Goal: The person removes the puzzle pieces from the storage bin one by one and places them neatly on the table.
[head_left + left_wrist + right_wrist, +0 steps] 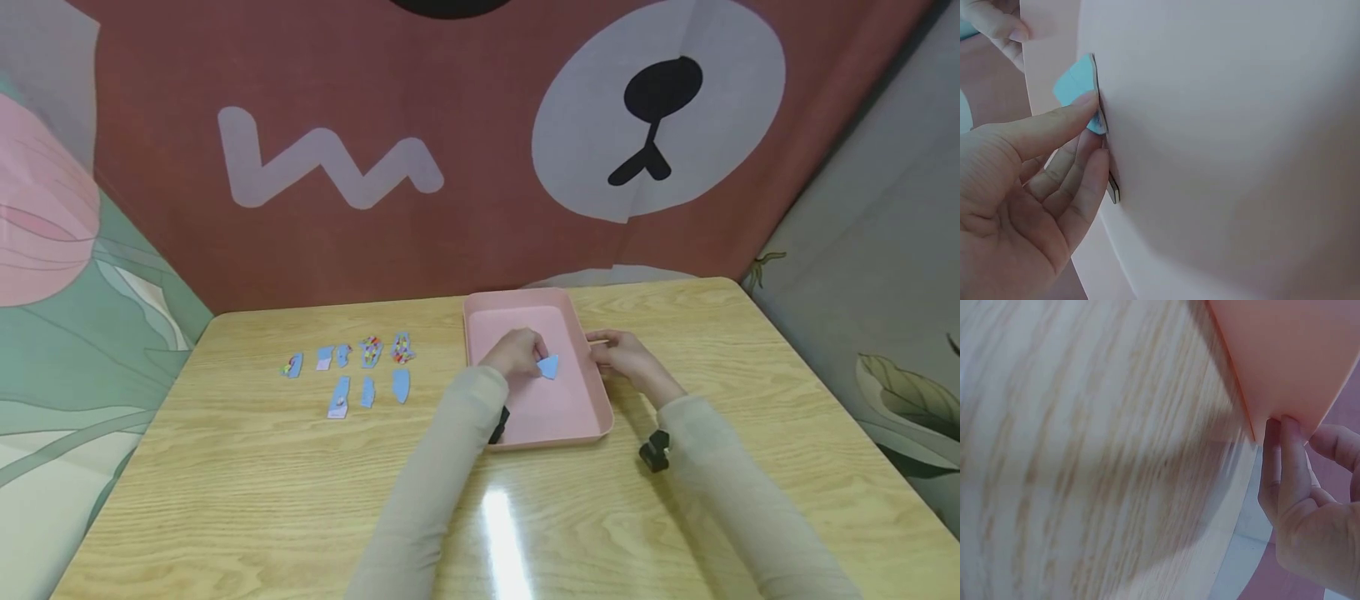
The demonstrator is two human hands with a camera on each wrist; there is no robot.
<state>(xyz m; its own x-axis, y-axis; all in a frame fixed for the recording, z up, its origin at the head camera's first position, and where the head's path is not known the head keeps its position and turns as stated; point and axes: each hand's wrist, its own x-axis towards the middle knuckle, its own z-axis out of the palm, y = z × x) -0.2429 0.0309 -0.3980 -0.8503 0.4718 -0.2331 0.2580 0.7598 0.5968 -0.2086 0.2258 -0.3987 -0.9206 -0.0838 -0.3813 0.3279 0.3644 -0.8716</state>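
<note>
My left hand (517,352) reaches into a pink tray (551,421) and pinches a light blue puzzle piece (549,367) between thumb and fingertips. In the left wrist view this piece (1079,81) stands tilted against the tray floor. A second flat piece (1114,189) lies below the fingertips, mostly hidden by them. At the tray's right side, my right hand (622,357) holds the wall. Its fingers (1291,456) bear on the outside of the wall, with the thumb at the rim.
Left of the tray, several puzzle pieces lie apart in two rough rows on the wooden table (247,500), among them a colourful one (402,347) and a plain blue one (401,385). A brown curtain with a bear print (480,242) hangs behind the table.
</note>
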